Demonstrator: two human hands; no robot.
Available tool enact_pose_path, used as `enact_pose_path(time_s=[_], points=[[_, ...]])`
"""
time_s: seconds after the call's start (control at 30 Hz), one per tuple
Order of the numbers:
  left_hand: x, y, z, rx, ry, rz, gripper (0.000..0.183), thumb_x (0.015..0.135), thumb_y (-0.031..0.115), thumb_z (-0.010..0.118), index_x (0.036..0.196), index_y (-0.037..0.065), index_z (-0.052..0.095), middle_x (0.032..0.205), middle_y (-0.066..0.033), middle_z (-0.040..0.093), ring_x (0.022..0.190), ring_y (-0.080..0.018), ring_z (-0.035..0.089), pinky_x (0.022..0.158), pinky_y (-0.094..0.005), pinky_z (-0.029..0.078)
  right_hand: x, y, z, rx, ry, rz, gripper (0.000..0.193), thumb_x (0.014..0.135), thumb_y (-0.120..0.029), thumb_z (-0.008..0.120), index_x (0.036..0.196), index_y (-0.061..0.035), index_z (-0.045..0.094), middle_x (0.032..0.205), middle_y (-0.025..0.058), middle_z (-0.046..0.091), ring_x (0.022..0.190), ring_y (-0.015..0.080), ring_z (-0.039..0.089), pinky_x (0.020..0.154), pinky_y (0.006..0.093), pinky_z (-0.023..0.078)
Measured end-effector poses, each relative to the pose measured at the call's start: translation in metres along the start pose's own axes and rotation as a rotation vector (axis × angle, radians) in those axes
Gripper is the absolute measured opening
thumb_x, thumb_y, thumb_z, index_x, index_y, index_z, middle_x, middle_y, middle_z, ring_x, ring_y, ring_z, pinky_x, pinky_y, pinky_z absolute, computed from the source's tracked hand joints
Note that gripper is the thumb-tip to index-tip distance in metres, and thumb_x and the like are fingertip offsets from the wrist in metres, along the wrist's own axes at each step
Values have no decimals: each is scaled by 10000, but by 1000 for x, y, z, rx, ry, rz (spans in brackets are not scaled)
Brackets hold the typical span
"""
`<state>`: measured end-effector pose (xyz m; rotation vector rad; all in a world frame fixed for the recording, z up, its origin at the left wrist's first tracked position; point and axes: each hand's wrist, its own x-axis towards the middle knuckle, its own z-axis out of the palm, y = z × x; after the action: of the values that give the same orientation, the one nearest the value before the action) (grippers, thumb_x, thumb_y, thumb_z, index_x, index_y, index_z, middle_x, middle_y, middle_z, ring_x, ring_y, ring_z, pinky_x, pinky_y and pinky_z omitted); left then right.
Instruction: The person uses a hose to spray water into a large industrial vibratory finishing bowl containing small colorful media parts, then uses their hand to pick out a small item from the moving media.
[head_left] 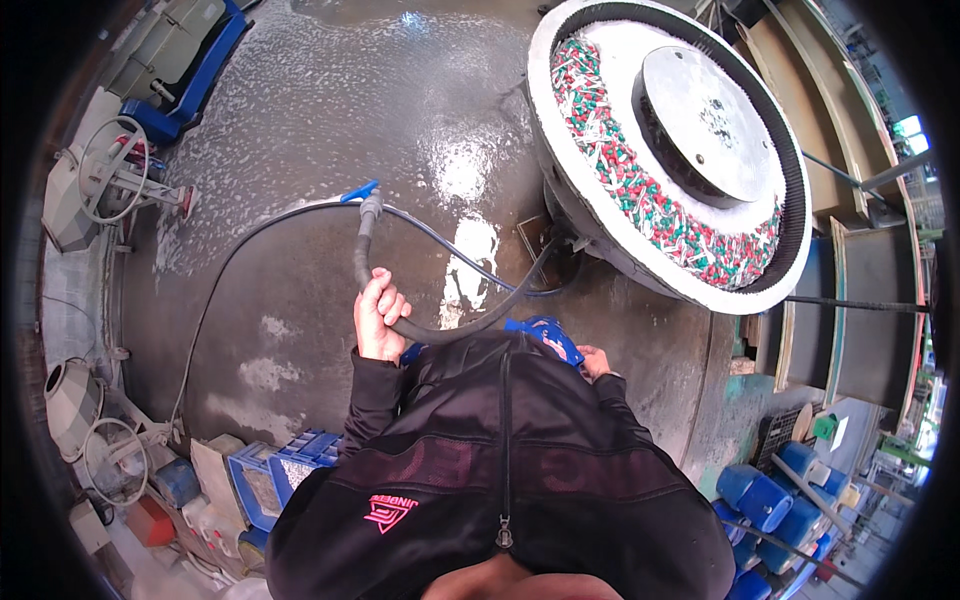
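Note:
My left hand (380,312) is closed around a dark flexible hose (362,262), fingers wrapped over it. The hose rises to a grey fitting (371,205) at its end, beside a blue handle-like piece (360,191). From my hand it loops to the right, toward the base of a large round bowl machine (668,280). Inside that bowl lies a ring of small red, green and white pieces (640,190) around a raised metal centre (708,125). My right hand (594,362) is low by my body, next to blue patterned cloth (548,335); its fingers are mostly hidden.
Wet concrete floor (300,150) with foam and puddles spreads ahead. A thin dark hose (215,265) curves across it. Machines with handwheels (115,170) line the left. Blue crates (255,485) stand lower left, blue drums (755,497) lower right, and shallow trays (875,310) far right.

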<state>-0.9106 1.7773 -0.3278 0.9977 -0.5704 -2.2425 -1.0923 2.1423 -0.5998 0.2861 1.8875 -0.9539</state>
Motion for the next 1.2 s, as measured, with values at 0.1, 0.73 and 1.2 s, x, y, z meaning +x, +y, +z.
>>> enact_pose_path(time_s=[0.1, 0.73, 1.2], points=[[7, 2, -6, 13, -30, -24, 59, 827, 125, 519, 871, 118, 481, 455, 85, 274, 344, -37, 241, 406, -213, 276, -5, 28, -7, -9, 0, 37, 231, 788, -85, 445, 962, -95, 597, 617, 7, 570, 443, 114, 500, 423, 261, 411], [12, 6, -17, 96, -115, -35, 61, 853, 135, 501, 912, 136, 515, 458, 94, 264, 348, -36, 216, 420, -208, 272, 14, -21, 14, -116, 102, -85, 216, 849, -180, 487, 1029, -104, 578, 667, 19, 604, 439, 104, 527, 380, 260, 425], [17, -7, -18, 171, -216, -108, 62, 835, 98, 499, 886, 131, 484, 442, 81, 248, 331, -42, 213, 399, -222, 278, -7, 0, 22, -92, 94, 103, 324, 747, -26, 439, 1031, -108, 573, 616, 17, 585, 438, 101, 509, 410, 281, 410]])
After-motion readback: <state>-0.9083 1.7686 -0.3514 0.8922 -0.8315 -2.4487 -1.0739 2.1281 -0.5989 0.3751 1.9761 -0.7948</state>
